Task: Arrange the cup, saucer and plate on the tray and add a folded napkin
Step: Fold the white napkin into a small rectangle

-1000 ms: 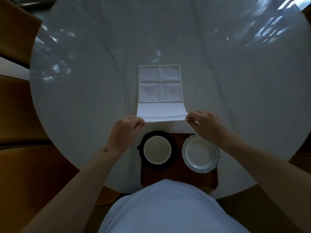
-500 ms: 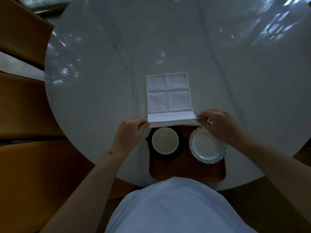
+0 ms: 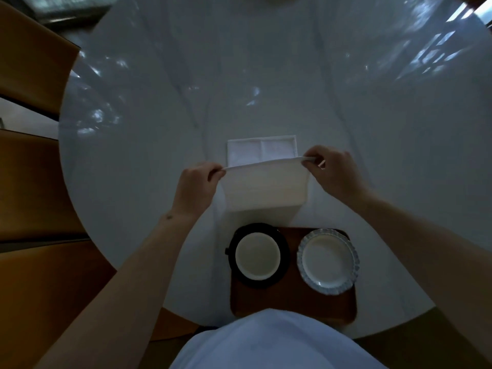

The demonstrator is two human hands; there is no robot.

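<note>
Head view: your left hand (image 3: 195,186) and right hand (image 3: 332,171) pinch the napkin (image 3: 263,187), lifted mid-tabletop (image 3: 399,155). No writing is readable anywhere.

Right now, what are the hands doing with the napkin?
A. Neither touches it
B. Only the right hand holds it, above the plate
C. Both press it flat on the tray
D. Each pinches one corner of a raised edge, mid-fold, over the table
D: the left hand and right hand each pinch a corner of the napkin, its near edge lifted above the table.
</note>
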